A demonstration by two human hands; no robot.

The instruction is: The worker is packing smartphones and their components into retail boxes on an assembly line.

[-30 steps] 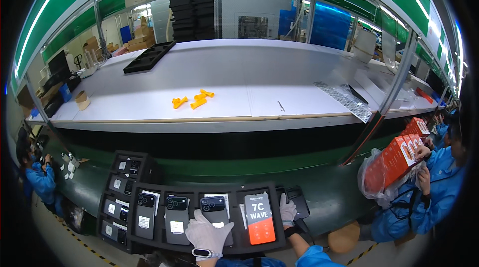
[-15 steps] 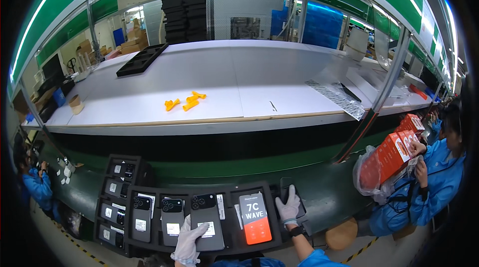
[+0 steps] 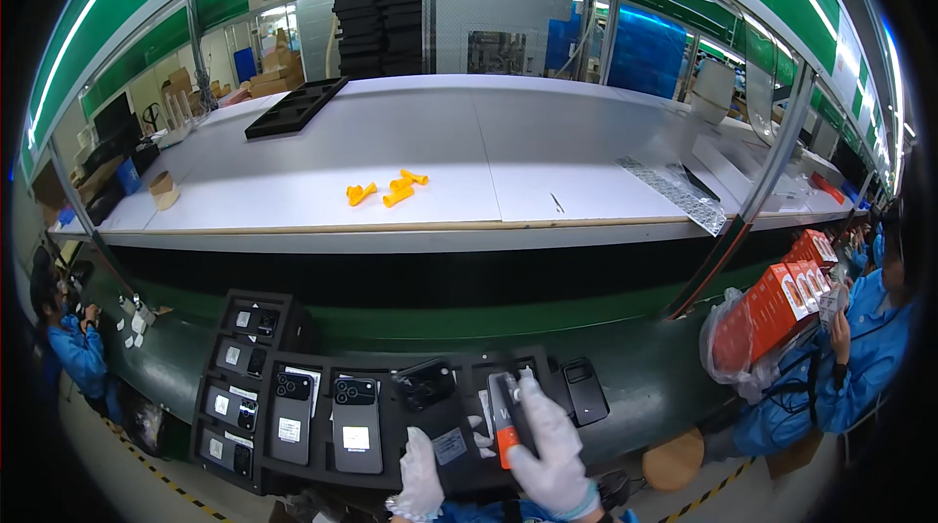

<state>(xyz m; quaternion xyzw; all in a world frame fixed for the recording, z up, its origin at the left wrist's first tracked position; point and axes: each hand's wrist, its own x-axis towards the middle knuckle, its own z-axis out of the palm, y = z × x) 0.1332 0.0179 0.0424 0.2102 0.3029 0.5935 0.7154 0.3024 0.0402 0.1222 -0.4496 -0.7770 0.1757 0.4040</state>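
Observation:
My left hand (image 3: 420,472), in a white glove, is wrapped round a dark phone (image 3: 447,422) whose camera end tilts up over the black tray (image 3: 386,367); its fingertips show at the far edge. My right hand (image 3: 553,459), also gloved and blurred, is closed on a phone with a white-and-orange front film (image 3: 505,430), which stands tilted with its dark side showing. Two more dark phones, one at the left (image 3: 291,415) and one beside it (image 3: 356,425), lie back up with white labels in the tray. To the right of my right hand, a black phone-shaped piece (image 3: 584,392) lies on the green belt.
Further left, a second black tray (image 3: 234,357) holds several phones. Beyond the belt (image 3: 645,357) runs a white bench (image 3: 547,152) with yellow cone-shaped pieces (image 3: 399,193) and a black tray. At right, a co-worker (image 3: 850,327) stands by red boxes (image 3: 757,323); another person is at far left.
My right hand has left the black piece on the belt and moved left onto the orange-filmed phone, now tilted. My left hand has tilted its phone. The whole view has shifted slightly.

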